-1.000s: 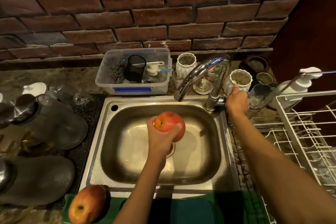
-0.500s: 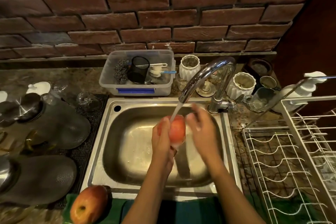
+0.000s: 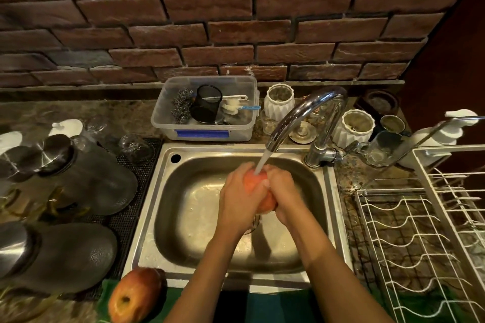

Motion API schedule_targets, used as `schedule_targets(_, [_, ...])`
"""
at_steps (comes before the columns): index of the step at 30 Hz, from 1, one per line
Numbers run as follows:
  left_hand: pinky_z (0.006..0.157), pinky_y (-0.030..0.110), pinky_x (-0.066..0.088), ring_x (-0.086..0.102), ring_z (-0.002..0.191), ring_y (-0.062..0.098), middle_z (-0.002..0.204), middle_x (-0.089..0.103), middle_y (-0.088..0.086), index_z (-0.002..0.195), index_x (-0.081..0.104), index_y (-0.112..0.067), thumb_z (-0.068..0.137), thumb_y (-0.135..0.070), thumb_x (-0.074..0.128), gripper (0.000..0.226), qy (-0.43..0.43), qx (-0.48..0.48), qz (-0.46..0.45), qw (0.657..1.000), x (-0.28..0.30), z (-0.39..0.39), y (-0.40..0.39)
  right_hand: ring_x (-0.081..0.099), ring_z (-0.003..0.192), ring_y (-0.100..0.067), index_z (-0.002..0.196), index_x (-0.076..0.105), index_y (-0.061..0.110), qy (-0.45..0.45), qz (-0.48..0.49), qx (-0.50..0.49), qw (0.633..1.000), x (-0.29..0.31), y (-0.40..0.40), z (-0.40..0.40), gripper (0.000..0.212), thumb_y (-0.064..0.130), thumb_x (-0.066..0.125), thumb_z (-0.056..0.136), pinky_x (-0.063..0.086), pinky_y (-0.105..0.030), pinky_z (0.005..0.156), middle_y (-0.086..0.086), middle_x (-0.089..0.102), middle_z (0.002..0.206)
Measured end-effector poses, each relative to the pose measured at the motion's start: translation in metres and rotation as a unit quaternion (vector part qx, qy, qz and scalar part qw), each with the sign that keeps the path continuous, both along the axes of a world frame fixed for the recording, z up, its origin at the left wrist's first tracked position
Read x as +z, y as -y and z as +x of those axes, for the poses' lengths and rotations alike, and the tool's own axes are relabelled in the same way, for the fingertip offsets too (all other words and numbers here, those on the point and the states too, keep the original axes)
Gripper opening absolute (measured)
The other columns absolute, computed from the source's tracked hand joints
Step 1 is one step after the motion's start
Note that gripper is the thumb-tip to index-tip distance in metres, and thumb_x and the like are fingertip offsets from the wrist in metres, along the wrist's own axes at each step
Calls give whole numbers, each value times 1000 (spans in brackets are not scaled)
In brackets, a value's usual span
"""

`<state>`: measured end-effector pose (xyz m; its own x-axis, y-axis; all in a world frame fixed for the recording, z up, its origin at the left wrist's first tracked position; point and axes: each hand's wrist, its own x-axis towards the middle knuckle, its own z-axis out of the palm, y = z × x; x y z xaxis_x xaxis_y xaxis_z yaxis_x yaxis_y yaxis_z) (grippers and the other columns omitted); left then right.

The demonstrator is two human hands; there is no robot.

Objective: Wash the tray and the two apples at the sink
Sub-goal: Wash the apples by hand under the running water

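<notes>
A red apple (image 3: 253, 181) is held over the steel sink (image 3: 168, 207), right under the running stream from the chrome tap (image 3: 307, 110). My left hand (image 3: 237, 198) wraps its left side and my right hand (image 3: 284, 191) covers its right side, so most of the fruit is hidden. A second red-yellow apple (image 3: 132, 295) rests at the sink's front left corner on a green tray (image 3: 105, 294), stem end toward me. Only a strip of that tray shows along the bottom edge.
A clear tub (image 3: 207, 131) of scrubbers and brushes stands behind the sink. Dark glass jars (image 3: 86, 178) lie on a mat to the left. A white wire dish rack (image 3: 425, 238) fills the right side, with a soap pump (image 3: 443, 136) and white pots (image 3: 357, 127) behind the tap.
My right hand left the tap handle and came down onto the apple. Water now runs from the tap over the apple, which both hands hold.
</notes>
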<state>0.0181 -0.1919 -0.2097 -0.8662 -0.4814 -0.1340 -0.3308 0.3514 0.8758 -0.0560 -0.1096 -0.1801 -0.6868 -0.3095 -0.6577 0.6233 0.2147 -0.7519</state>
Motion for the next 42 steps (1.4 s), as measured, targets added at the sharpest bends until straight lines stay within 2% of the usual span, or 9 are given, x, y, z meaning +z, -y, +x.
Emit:
schedule_targets(6, [73,27,52,64,90,8,95,66,-14,101,61,-42,90,-51,46,21,8,10,14,1000,5,-10,7,64,104,-30,112,62,17,107,37,27,993,4,-1,-1,30,39,44,102,54,-48,94,-15,67,111])
schedule_targets(12, [68,35,53,66,88,22,92,69,9,88,70,-21,92,-34,57,19,33,281,329,901,11,-19,-7,67,96,-3,126,52,35,-192,-73,-21,979,-28,5,37,28,45,51,100,55,-20,71,8,67,109])
schedule_targets(16, [68,37,52,65,86,21,90,68,4,91,61,-27,99,-45,41,28,35,216,202,955,15,-12,-21,67,89,-2,115,60,30,-242,-53,-70,966,-33,2,35,20,36,51,98,53,-16,70,8,71,100])
schedule_targets(23, [90,20,47,52,114,2,132,46,-17,140,46,-32,97,-47,43,45,4,42,-64,997,7,-1,-30,69,91,-24,98,71,12,26,-37,-60,997,-8,-4,6,27,31,52,94,55,-37,79,-12,73,96])
schedule_targets(27, [84,28,54,62,106,11,119,64,-5,126,61,-28,98,-36,47,32,-73,115,40,990,8,-1,-24,70,96,-23,106,70,22,-3,2,19,1000,-8,-4,5,30,45,54,96,58,-40,87,-7,74,102])
schedule_targets(31, [60,24,54,70,82,11,84,73,-6,90,71,-29,96,-21,57,17,-44,203,286,936,19,-15,-11,64,107,-8,120,55,43,-188,-68,6,980,-27,-6,29,36,62,49,90,58,-33,87,6,64,120])
schedule_targets(34, [70,39,55,68,89,27,93,70,14,98,69,-12,92,-28,59,20,16,209,420,883,24,-20,3,52,121,-1,139,45,44,-355,-21,90,930,-40,-10,34,53,66,43,91,52,-20,93,17,40,144])
schedule_targets(37, [80,45,55,68,96,31,103,70,16,102,69,-13,92,-35,55,28,4,125,341,932,23,-22,6,55,116,-4,132,51,39,-361,-11,60,931,-44,-8,33,47,60,41,91,52,-23,88,12,45,138])
schedule_targets(42, [89,39,59,63,110,12,125,62,-10,131,50,-47,97,-50,50,34,-32,82,185,979,9,-7,-15,70,92,-19,100,66,33,-170,-34,-48,984,-29,2,15,20,40,47,97,57,-33,71,-3,72,99])
